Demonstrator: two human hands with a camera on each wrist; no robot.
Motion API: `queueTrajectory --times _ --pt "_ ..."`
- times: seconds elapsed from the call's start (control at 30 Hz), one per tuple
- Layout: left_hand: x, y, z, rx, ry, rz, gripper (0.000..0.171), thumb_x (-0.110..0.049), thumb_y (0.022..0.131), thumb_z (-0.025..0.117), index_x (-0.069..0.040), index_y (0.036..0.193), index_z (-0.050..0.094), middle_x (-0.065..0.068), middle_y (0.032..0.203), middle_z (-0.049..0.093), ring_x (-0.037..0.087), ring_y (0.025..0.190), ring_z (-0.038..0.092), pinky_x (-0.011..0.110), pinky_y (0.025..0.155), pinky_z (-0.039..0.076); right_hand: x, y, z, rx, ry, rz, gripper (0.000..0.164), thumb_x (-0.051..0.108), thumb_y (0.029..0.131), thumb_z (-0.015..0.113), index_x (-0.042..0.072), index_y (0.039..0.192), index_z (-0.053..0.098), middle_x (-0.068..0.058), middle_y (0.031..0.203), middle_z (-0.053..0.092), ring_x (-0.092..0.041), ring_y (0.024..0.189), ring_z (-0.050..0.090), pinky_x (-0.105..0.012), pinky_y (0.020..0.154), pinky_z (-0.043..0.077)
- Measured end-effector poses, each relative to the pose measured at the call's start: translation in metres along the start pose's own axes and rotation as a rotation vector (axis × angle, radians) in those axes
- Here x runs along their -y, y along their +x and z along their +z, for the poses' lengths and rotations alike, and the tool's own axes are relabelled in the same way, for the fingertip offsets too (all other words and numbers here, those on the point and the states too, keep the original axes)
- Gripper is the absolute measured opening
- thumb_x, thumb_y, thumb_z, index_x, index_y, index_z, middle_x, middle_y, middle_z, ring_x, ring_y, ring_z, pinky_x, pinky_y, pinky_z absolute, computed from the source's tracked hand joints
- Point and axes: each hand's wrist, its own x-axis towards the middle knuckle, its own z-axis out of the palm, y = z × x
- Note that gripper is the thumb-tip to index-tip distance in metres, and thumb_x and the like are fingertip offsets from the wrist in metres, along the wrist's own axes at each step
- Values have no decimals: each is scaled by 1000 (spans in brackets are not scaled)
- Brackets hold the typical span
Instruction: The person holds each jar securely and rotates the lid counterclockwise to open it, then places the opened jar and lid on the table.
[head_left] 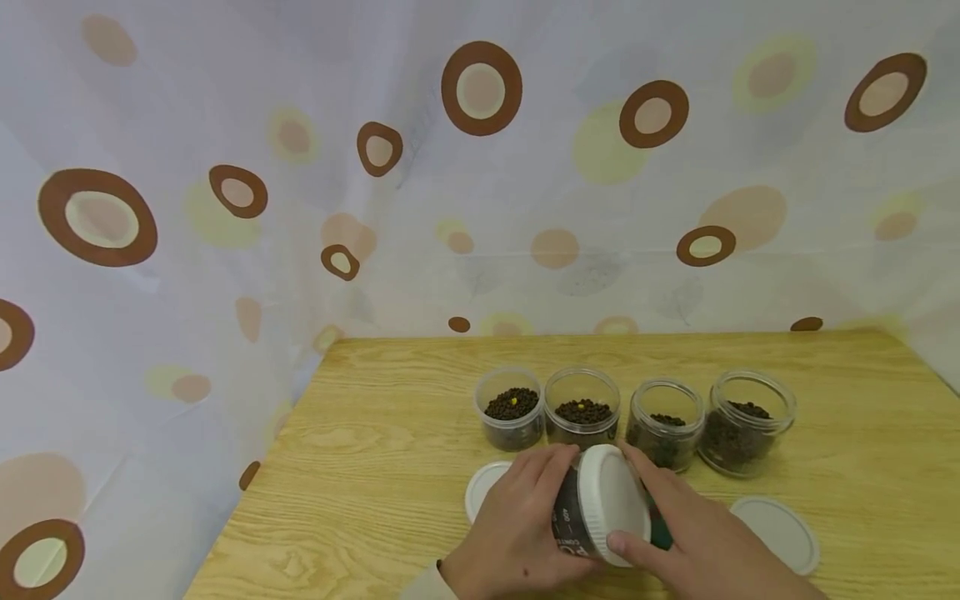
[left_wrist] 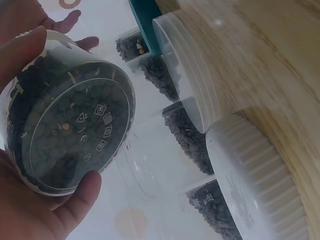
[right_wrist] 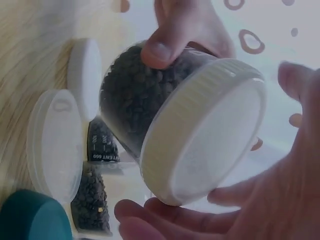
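Observation:
A clear jar [head_left: 567, 508] full of dark pellets is tilted on its side, its white ribbed lid [head_left: 618, 504] facing right. My left hand [head_left: 517, 533] grips the jar's body, its thumb showing on the pellet-filled side in the right wrist view. In the left wrist view the jar's marked base [left_wrist: 82, 132] faces the camera. My right hand [head_left: 690, 517] is spread around the lid. Its fingertips [right_wrist: 135, 212] reach the lid's lower edge, while the thumb [right_wrist: 295, 82] stands a little off the rim in the right wrist view.
Several lidless clear jars of dark pellets stand in a row behind my hands, from a left one [head_left: 510, 421] to a right one [head_left: 742, 433]. White lids [head_left: 776, 533] lie on the wooden table [head_left: 360, 467], with a teal lid [right_wrist: 37, 220]. A patterned sheet [head_left: 525, 192] hangs behind.

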Motion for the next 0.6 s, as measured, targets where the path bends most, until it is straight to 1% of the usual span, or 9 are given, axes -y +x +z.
queueTrajectory --times 0.1,0.17,0.27,0.3,0.33,0.37,0.47,0.53,0.6 --pt "0 1 2 -10 49 30 100 -65 69 79 -13 146 41 -1 133 58 14 121 56 27 99 52 2 2 1 -4 -16 38 92 66 90 56 19 160 17 -23 156 37 -40 121 59 -51 74 54" --pt "-1 1 2 -3 63 31 101 -65 68 79 -14 146 41 -1 133 57 14 122 56 27 100 52 4 4 1 -15 -38 65 94 69 89 55 17 159 21 -21 154 41 -35 117 62 -47 72 53" --pt "-1 1 3 5 73 33 102 -65 67 80 -13 146 41 -1 134 57 14 124 55 26 101 51 5 4 3 -30 -63 73 98 73 86 56 15 158 22 -20 151 46 -31 112 64 -43 69 52" --pt "-1 1 3 8 74 31 102 -64 67 80 -13 146 42 -1 134 57 14 124 55 26 101 51 5 4 3 -30 -67 57 99 72 86 57 15 159 21 -22 151 45 -32 111 64 -44 69 52" --pt "-1 0 3 10 74 32 102 -65 67 80 -12 146 42 -1 134 57 14 125 55 26 101 52 4 4 4 -37 -74 34 100 71 85 58 16 159 19 -22 150 45 -31 110 64 -43 69 52" --pt "-1 0 2 14 72 35 102 -65 68 79 -12 146 41 0 135 56 14 125 55 26 100 52 3 3 5 -51 -87 -9 102 71 85 60 17 160 17 -22 149 45 -30 109 64 -40 69 52" --pt "0 -1 0 35 48 37 102 -66 69 79 -12 147 40 0 135 56 15 125 54 27 98 53 -1 2 5 -103 -112 -188 104 64 83 68 23 161 13 -19 150 43 -28 110 63 -33 70 53" --pt "1 -2 -2 61 6 24 102 -65 70 80 -14 147 39 -1 136 55 15 125 53 26 97 53 -4 2 5 -147 -148 -309 105 59 80 75 27 160 14 -14 150 41 -25 110 62 -26 68 52" --pt "2 -2 -3 79 -27 7 102 -61 68 82 -15 148 38 -2 137 54 14 126 52 26 98 52 -6 3 6 -181 -180 -405 106 50 78 81 28 160 16 -14 152 37 -28 113 61 -23 67 51"
